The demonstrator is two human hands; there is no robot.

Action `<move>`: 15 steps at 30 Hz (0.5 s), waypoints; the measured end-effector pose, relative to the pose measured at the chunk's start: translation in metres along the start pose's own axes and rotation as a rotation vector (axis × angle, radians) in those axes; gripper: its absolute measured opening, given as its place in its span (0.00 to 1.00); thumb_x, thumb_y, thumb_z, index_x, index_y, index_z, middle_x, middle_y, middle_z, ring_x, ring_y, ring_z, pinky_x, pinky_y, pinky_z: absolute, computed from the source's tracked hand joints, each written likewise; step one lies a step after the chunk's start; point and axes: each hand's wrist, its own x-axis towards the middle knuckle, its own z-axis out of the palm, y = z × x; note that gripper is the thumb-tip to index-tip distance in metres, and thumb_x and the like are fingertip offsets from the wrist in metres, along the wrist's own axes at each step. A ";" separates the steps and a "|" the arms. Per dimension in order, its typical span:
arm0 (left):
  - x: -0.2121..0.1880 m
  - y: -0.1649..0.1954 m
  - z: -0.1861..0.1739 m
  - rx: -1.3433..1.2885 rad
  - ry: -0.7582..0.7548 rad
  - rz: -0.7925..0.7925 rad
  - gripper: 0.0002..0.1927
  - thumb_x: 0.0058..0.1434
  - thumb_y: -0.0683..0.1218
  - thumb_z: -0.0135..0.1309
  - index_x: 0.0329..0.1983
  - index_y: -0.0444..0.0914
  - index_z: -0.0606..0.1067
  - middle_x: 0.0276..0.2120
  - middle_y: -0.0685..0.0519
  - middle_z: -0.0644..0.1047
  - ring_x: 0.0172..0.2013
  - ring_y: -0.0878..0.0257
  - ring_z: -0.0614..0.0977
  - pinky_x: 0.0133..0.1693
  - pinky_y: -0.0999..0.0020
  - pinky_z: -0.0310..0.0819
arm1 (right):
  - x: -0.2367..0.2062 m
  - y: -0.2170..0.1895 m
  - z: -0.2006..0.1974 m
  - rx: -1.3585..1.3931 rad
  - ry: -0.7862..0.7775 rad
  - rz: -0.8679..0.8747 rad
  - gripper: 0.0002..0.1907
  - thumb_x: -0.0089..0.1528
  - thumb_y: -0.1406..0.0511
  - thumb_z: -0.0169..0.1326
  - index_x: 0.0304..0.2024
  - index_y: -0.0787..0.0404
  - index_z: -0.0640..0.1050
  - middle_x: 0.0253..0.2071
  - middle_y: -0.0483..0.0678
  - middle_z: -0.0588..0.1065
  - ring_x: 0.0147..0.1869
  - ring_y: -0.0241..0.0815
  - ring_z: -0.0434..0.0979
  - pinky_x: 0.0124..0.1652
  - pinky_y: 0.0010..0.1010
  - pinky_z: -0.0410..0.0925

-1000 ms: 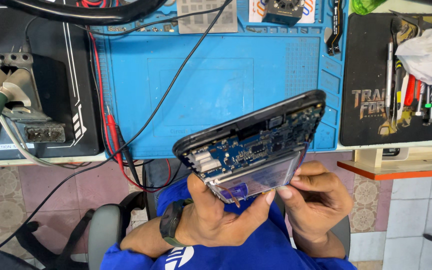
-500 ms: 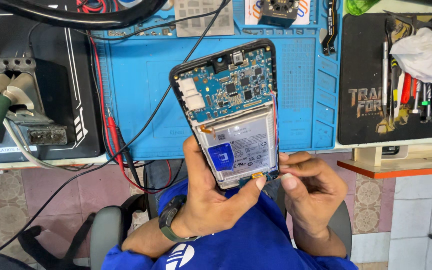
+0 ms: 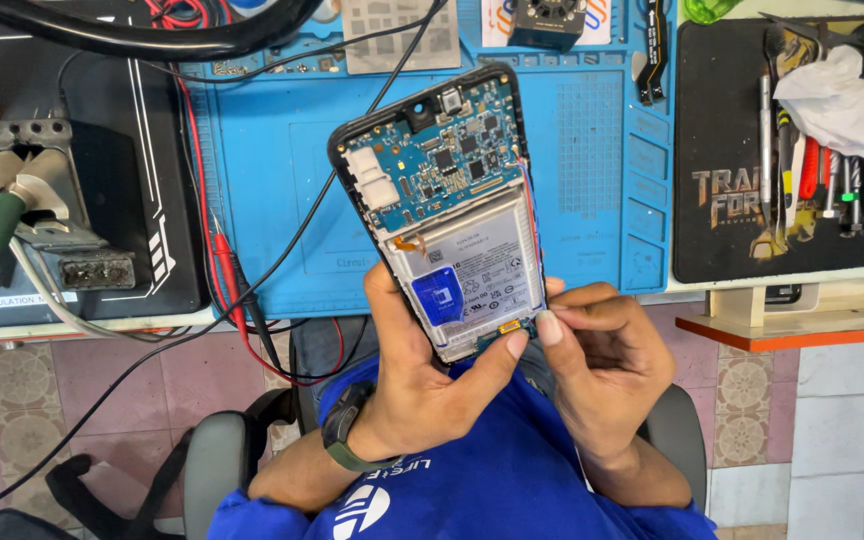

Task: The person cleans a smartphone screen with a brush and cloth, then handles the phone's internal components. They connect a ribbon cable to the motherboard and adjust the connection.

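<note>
An opened smartphone point(image 3: 447, 205) with its back cover off shows a blue circuit board at the top and a white battery below. My left hand point(image 3: 422, 385) grips its lower end from underneath, thumb on the bottom edge. My right hand point(image 3: 602, 360) is beside it, with its fingertips pinched at the phone's bottom right corner by a small connector. The phone is held upright above the front edge of the blue work mat point(image 3: 272, 180).
Red and black cables point(image 3: 232, 290) hang over the bench edge. A grey metal tool holder point(image 3: 47, 205) sits at left. At right, a black mat point(image 3: 742, 220) carries screwdrivers, tweezers and a white crumpled tissue point(image 3: 832, 100). An orange shelf point(image 3: 792, 325) juts out below it.
The phone was turned from a flat, tilted pose to upright facing me, then held nearly still. My right fingers have moved up to its bottom right corner.
</note>
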 end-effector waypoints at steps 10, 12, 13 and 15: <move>0.012 -0.003 -0.004 -0.243 -0.008 -0.093 0.33 0.73 0.31 0.48 0.70 0.36 0.44 0.67 0.35 0.67 0.63 0.47 0.78 0.65 0.53 0.75 | 0.006 0.003 0.004 0.070 -0.033 -0.010 0.06 0.69 0.79 0.55 0.46 0.68 0.73 0.42 0.53 0.77 0.45 0.32 0.76 0.48 0.20 0.70; 0.014 -0.003 -0.005 -0.262 -0.014 -0.095 0.33 0.72 0.30 0.48 0.70 0.37 0.44 0.67 0.35 0.67 0.62 0.46 0.78 0.65 0.51 0.75 | 0.007 0.002 0.004 0.131 -0.037 0.010 0.06 0.69 0.79 0.54 0.46 0.68 0.73 0.42 0.54 0.77 0.46 0.33 0.77 0.50 0.22 0.70; 0.014 -0.004 -0.005 -0.261 -0.014 -0.098 0.33 0.72 0.30 0.48 0.70 0.37 0.44 0.67 0.35 0.67 0.63 0.45 0.78 0.66 0.51 0.75 | 0.008 0.002 0.003 0.133 -0.043 0.017 0.06 0.69 0.79 0.54 0.46 0.68 0.74 0.43 0.54 0.77 0.46 0.33 0.77 0.51 0.23 0.70; 0.014 -0.003 -0.006 -0.260 -0.015 -0.105 0.34 0.71 0.31 0.48 0.70 0.37 0.43 0.67 0.35 0.66 0.65 0.45 0.78 0.67 0.49 0.75 | 0.009 0.000 0.003 0.138 -0.054 0.029 0.06 0.68 0.79 0.54 0.46 0.69 0.74 0.43 0.54 0.77 0.46 0.33 0.76 0.52 0.25 0.70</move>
